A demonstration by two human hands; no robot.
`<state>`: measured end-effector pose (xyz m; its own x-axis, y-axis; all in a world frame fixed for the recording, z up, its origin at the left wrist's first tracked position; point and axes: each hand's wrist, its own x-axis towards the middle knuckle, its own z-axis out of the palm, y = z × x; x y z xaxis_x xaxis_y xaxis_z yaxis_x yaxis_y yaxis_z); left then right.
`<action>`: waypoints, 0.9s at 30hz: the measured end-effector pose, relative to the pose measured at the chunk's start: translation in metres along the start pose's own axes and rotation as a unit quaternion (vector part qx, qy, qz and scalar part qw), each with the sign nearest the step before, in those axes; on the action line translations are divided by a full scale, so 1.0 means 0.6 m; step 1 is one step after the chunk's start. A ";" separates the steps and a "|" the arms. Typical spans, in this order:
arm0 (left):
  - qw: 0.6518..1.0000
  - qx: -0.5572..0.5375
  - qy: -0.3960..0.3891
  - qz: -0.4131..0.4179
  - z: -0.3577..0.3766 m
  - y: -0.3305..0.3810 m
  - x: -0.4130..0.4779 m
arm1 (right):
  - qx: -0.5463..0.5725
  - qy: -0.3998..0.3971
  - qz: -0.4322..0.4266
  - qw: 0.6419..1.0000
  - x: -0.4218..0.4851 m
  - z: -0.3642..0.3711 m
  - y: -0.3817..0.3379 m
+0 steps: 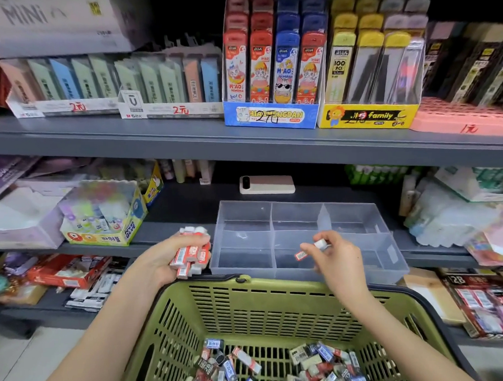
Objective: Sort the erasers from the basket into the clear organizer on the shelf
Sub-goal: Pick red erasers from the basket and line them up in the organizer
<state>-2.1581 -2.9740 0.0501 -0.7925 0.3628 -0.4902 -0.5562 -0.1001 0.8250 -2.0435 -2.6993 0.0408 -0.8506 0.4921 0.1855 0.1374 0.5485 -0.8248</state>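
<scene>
Erasers (191,255): red-sleeved batch gripped in left hand (165,261) beside clear organizer (245,219) as supply; right hand (338,257) fingers pinch one above its front compartments.

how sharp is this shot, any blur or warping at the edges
head view: wide-angle bows the upper shelf; glue box at left is smeared; erasers in the left hand read sharp, the eraser in the right hand softer; shelf recess dark

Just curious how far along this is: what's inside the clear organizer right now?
The clear organizer looks bare in its visible compartments. The right hand, pinching an eraser, covers part of the front compartments, so their floors there cannot be seen.
</scene>
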 end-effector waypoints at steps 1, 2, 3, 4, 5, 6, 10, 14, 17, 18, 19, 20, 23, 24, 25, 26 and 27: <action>1.000 0.013 -0.003 -0.009 -0.001 -0.001 -0.002 | 0.000 -0.004 -0.002 1.000 -0.004 -0.001 0.001; 1.000 0.025 -0.002 -0.016 -0.004 -0.003 -0.004 | -0.001 -0.006 -0.003 1.000 -0.005 -0.001 0.001; 0.999 0.030 0.001 -0.019 -0.007 -0.004 -0.006 | -0.003 -0.008 -0.005 1.000 -0.004 0.000 0.001; 0.999 0.028 0.003 -0.019 -0.010 -0.006 -0.008 | -0.007 -0.008 -0.009 1.000 -0.003 0.001 -0.001; 1.000 0.022 0.005 -0.016 -0.012 -0.008 -0.010 | -0.013 -0.007 -0.013 1.000 -0.001 0.004 -0.002; 1.000 0.017 0.005 -0.012 -0.014 -0.009 -0.011 | -0.018 -0.007 -0.016 1.000 0.000 0.007 -0.003; 1.000 0.014 -0.004 -0.007 0.000 -0.008 -0.009 | -0.022 -0.008 -0.012 1.000 0.016 0.019 -0.005; 0.999 -0.037 -0.003 0.010 0.014 -0.012 0.001 | -0.057 -0.011 -0.008 0.998 0.050 0.019 -0.009; 0.998 -0.058 0.012 0.033 0.022 -0.015 0.006 | -0.020 -0.024 0.015 0.999 0.070 0.012 -0.017; 0.997 -0.065 0.015 0.042 0.025 -0.016 0.008 | 0.017 -0.029 0.022 0.999 0.073 0.011 -0.022; 0.996 -0.071 0.016 0.051 0.026 -0.016 0.009 | 0.057 -0.036 0.022 0.997 0.075 0.011 -0.029; 0.996 -0.074 0.017 0.057 0.027 -0.017 0.011 | 0.097 -0.045 0.015 0.994 0.078 0.013 -0.039; 0.992 -0.102 0.023 0.065 0.022 -0.020 0.013 | 0.166 -0.088 -0.016 0.982 0.095 0.041 -0.083; 0.990 -0.120 0.028 0.064 0.018 -0.020 0.014 | 0.151 -0.105 -0.030 0.983 0.104 0.057 -0.098; 0.988 -0.137 0.032 0.061 0.013 -0.021 0.015 | 0.120 -0.118 -0.048 0.985 0.112 0.075 -0.112; 0.986 -0.151 0.031 0.058 0.009 -0.022 0.016 | 0.084 -0.130 -0.067 0.986 0.119 0.093 -0.125; 0.985 -0.163 0.027 0.054 0.007 -0.023 0.016 | 0.047 -0.143 -0.083 0.985 0.125 0.110 -0.137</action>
<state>-2.1570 -2.9654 0.0354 -0.8588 0.2847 -0.4260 -0.5116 -0.4301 0.7438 -2.1522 -2.7520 0.0870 -0.9674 0.1828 0.1752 -0.0520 0.5336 -0.8442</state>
